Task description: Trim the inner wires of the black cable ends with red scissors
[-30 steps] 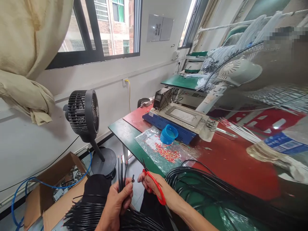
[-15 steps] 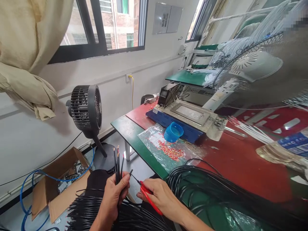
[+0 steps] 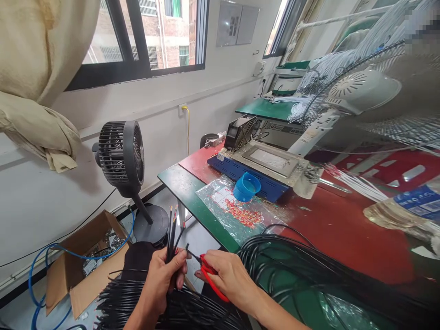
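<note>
My left hand (image 3: 168,268) is closed round several black cables (image 3: 171,238), whose stripped ends stand up above the fingers with bits of red and copper showing. Closed on red-handled scissors (image 3: 210,277) is my right hand (image 3: 228,277). Their dark, narrow tip points left, close to a short cable end by my left fingertips; whether it touches the cable I cannot tell. Below both hands, a thick bundle of black cables (image 3: 120,293) lies across my lap.
A coil of black cable (image 3: 268,256) rests on the table at right. A plastic bag of small red pieces (image 3: 242,213), a blue cup (image 3: 246,188) and a blue-sided hot plate (image 3: 247,176) lie beyond. At left stand a fan (image 3: 120,153) and an open carton (image 3: 58,279).
The cable ends in my left hand have shifted slightly right and tilted. My right hand and the scissors have moved up a little. The view has shifted slightly.
</note>
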Motion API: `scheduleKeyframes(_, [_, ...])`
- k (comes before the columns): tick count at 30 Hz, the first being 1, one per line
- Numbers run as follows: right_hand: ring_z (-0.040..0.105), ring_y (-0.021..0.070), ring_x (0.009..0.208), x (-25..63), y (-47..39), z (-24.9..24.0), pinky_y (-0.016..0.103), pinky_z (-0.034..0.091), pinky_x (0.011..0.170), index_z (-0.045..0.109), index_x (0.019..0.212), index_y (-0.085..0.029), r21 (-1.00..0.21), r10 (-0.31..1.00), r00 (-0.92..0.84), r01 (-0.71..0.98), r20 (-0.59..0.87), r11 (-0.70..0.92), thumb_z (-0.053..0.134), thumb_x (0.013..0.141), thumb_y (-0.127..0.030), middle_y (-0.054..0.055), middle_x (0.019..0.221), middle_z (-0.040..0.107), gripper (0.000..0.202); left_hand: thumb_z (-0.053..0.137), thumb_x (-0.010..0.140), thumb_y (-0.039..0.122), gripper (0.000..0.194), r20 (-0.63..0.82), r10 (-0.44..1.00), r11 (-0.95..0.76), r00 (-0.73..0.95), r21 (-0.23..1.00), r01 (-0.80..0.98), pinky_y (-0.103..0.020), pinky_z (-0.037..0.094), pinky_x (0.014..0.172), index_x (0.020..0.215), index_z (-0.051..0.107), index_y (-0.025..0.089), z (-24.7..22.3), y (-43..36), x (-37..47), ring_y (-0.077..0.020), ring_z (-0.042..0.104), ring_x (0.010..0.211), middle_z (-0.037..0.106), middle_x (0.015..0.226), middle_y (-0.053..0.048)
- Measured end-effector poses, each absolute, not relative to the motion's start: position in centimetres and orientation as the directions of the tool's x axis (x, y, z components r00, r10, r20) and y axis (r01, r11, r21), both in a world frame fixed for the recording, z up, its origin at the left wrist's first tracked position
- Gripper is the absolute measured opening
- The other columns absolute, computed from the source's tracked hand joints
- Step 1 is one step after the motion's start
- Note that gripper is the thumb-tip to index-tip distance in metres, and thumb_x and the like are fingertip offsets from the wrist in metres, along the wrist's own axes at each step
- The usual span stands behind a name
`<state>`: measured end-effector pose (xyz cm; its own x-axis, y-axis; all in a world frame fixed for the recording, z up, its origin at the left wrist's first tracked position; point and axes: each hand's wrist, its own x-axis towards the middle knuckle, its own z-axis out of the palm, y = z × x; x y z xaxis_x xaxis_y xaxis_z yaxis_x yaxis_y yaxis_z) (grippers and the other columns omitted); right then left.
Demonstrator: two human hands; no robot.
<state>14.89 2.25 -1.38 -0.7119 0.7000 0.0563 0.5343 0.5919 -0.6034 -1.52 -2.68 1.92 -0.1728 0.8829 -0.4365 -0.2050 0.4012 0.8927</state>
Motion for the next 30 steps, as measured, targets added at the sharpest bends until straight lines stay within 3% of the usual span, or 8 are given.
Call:
scheduleKeyframes(5, [0.039, 0.0105, 0.057, 15.3, 3.0, -1.3, 0.024, 0.021, 0.053, 0.049, 0.064, -0.017, -0.549, 0.660, -0.738, 0.496, 0.142, 0.672, 0.049, 0.083, -0.041, -0.001, 0.061, 0.049, 0.031, 0.056, 0.073, 0.031, 0.021, -0.528, 0.842, 0.500, 0.112, 0.686, -0.528, -0.018, 0.008, 0.033, 0.065, 0.058, 0.012, 1.1, -2.8, -1.8, 0.0015, 0.024, 0.026, 0.046, 0.043, 0.006])
scheduleKeyframes(9, [0.036, 0.0103, 0.057, 15.7, 3.7, -0.4, 0.023, 0.023, 0.054, 0.049, 0.061, -0.017, -0.647, 0.699, -0.711, 0.498, 0.077, 0.577, 0.053, 0.079, -0.044, -0.002, 0.061, 0.045, 0.032, 0.058, 0.072, 0.032, 0.021, -0.554, 0.832, 0.455, 0.020, 0.663, -0.595, -0.017, 0.008, 0.033, 0.068, 0.059, 0.011, 0.5, -2.6, -1.8, 0.0025, 0.024, 0.028, 0.046, 0.047, 0.006])
scheduleKeyframes(13, [0.034, 0.0090, 0.054, 15.5, 3.6, -0.2, 0.022, 0.026, 0.052, 0.054, 0.068, -0.016, -0.952, 0.761, -0.641, 0.285, -0.100, 0.115, 0.050, 0.079, -0.046, -0.003, 0.058, 0.040, 0.033, 0.057, 0.073, 0.033, 0.022, -0.512, 0.855, 0.417, -0.088, 0.778, -0.470, -0.018, 0.008, 0.034, 0.071, 0.060, 0.012, 0.7, -2.6, -0.9, 0.0019, 0.027, 0.030, 0.049, 0.051, 0.005])
scheduleKeyframes(15, [0.036, 0.0084, 0.053, 15.2, 3.3, -0.4, 0.021, 0.028, 0.050, 0.056, 0.083, -0.015, -0.977, 0.733, -0.652, 0.060, -0.192, -0.203, 0.055, 0.075, -0.049, -0.003, 0.060, 0.043, 0.035, 0.057, 0.072, 0.035, 0.023, -0.501, 0.863, 0.435, -0.073, 0.807, -0.400, -0.018, 0.008, 0.033, 0.066, 0.057, 0.013, 0.7, -2.6, -0.1, 0.0003, 0.029, 0.030, 0.047, 0.047, 0.005])
scheduleKeyframes(17, [0.038, 0.0078, 0.051, 14.9, 2.9, -0.6, 0.021, 0.028, 0.048, 0.056, 0.086, -0.014, -0.924, 0.726, -0.651, -0.096, -0.223, -0.370, 0.060, 0.071, -0.049, -0.003, 0.060, 0.046, 0.039, 0.058, 0.072, 0.038, 0.028, -0.506, 0.862, 0.464, -0.038, 0.815, -0.347, -0.018, 0.008, 0.033, 0.058, 0.052, 0.014, 0.7, -2.7, 0.9, -0.0007, 0.029, 0.030, 0.043, 0.042, 0.006])
scheduleKeyframes(22, [0.039, 0.0077, 0.054, 14.6, 2.3, -0.8, 0.021, 0.031, 0.052, 0.058, 0.068, -0.013, -0.955, 0.846, -0.511, -0.142, -0.155, -0.261, 0.068, 0.067, -0.042, -0.002, 0.058, 0.048, 0.031, 0.059, 0.070, 0.043, 0.031, -0.523, 0.849, 0.488, -0.080, 0.832, -0.263, -0.018, 0.010, 0.033, 0.058, 0.048, 0.016, 0.5, -2.8, 2.3, -0.0017, 0.029, 0.029, 0.041, 0.040, 0.008])
scheduleKeyframes(27, [0.038, 0.0082, 0.047, 14.5, 1.7, -0.1, 0.021, 0.030, 0.047, 0.051, 0.066, -0.017, -0.860, 0.815, -0.502, -0.237, -0.290, -0.452, 0.061, 0.070, -0.046, -0.005, 0.051, 0.041, 0.031, 0.056, 0.072, 0.042, 0.030, -0.499, 0.866, 0.463, -0.028, 0.822, -0.333, -0.018, 0.009, 0.033, 0.058, 0.048, 0.017, 0.4, -3.2, 2.4, -0.0019, 0.025, 0.032, 0.040, 0.040, 0.008])
scheduleKeyframes(30, [0.041, 0.0109, 0.056, 14.8, 1.6, 0.5, 0.023, 0.033, 0.054, 0.056, 0.064, -0.017, -0.985, 0.904, -0.421, -0.117, -0.069, -0.130, 0.065, 0.068, -0.044, -0.001, 0.057, 0.047, 0.029, 0.059, 0.069, 0.042, 0.030, -0.518, 0.855, 0.476, -0.031, 0.806, -0.352, -0.019, 0.009, 0.032, 0.058, 0.047, 0.017, 0.5, -3.5, 2.2, -0.0018, 0.024, 0.030, 0.038, 0.038, 0.009])
